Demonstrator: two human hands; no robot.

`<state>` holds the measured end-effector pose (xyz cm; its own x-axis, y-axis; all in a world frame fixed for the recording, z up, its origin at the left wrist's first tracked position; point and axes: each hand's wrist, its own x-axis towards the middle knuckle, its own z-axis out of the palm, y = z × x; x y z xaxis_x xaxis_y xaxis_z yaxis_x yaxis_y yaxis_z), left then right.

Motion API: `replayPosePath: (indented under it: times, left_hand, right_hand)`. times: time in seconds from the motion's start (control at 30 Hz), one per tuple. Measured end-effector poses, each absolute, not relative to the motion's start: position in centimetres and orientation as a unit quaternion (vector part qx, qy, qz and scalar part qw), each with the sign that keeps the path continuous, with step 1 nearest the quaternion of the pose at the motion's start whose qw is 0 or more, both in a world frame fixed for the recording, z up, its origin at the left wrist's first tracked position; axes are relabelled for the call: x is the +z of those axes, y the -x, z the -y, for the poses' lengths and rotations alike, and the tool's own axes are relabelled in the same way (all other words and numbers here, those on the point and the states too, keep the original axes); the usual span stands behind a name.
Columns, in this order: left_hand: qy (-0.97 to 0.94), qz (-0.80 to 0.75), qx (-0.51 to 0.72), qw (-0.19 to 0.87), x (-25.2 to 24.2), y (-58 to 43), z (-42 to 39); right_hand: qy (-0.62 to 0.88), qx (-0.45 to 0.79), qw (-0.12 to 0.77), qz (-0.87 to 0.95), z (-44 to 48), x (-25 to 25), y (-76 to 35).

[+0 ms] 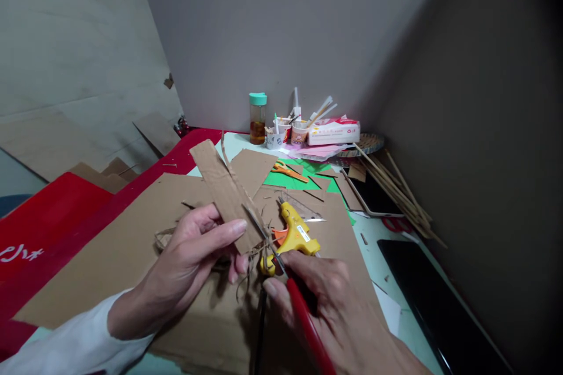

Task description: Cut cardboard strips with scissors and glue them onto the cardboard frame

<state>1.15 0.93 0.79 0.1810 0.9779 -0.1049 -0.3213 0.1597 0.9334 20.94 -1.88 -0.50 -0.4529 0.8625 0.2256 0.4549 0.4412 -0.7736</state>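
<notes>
My left hand [193, 252] grips a strip of brown cardboard [222, 190] between thumb and fingers, its far end tilted up and to the left. In my right hand [338, 299] is a pair of red-handled scissors [303, 316], the blades lying along the strip's right edge. A thin sliver of cardboard [232, 173] curls away from that edge. Frayed scraps hang below the blades. Just beyond the scissors a yellow glue gun [299, 234] lies on a large cardboard sheet [352, 263]. My right fingers partly hide the scissors' grip.
Orange scissors [292, 171] lie on green paper at the back. A bottle with a teal lid [257, 120], paper cups [276, 139] and a tissue pack [334, 132] stand behind. To the right are wooden sticks [396, 187], a tablet [373, 193] and a long black object [426, 293].
</notes>
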Motion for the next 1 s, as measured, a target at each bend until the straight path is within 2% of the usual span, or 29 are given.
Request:
replayPosePath:
  times: [0.17,0.47,1.0]
  left_hand:
    - [-0.403,-0.432,0.509,0.626,0.9,-0.8,-1.1]
    - [-0.435,-0.401,0.463,0.659,0.1,-1.0,-0.4]
    - [-0.447,-0.420,0.439,0.656,-0.1,-0.9,0.4]
  right_hand:
    - [0.429,0.328,0.285,0.792,2.1,0.4,-20.8]
    - [0.465,0.403,0.268,0.741,2.0,0.7,-20.8]
    - [0.438,0.335,0.305,0.776,2.0,-0.3,-20.5]
